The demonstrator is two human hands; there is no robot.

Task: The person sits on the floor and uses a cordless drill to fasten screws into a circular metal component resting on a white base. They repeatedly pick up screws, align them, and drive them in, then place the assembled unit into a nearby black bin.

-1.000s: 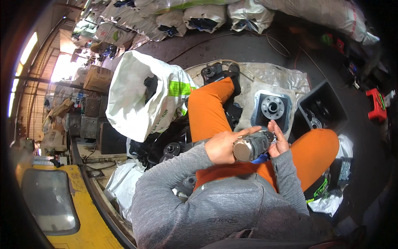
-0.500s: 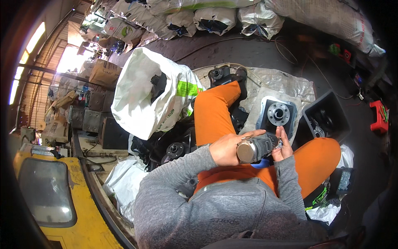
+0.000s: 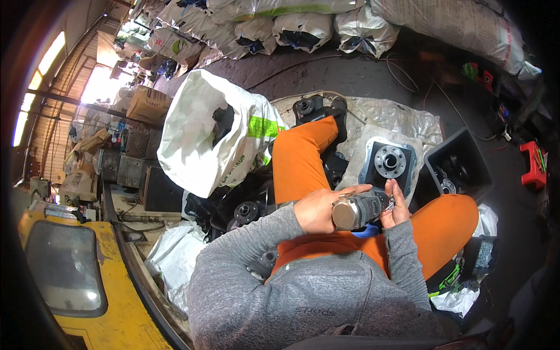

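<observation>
My left hand (image 3: 315,213) is wrapped round a grey power drill (image 3: 364,209), its rounded back end toward me, above my lap. At the drill's nose my right hand (image 3: 398,209) has its fingertips pressed together; a small shiny bit shows there, too small to name. Just beyond both hands a black square part with a round silver flange (image 3: 391,161), holes around its centre, lies on a pale sheet. A blue piece (image 3: 366,231) shows beneath the drill, partly hidden by it.
A dark bin (image 3: 458,166) with black parts stands by my right knee. To the left are an open white sack (image 3: 195,134) and loose black parts (image 3: 245,213). A red case (image 3: 532,166) lies far right; yellow machinery (image 3: 70,268) stands at left. Filled sacks (image 3: 303,29) line the back.
Both hands and the drill stay almost in place. My right fingers have shifted slightly at the drill's nose, and the whole view has moved a little.
</observation>
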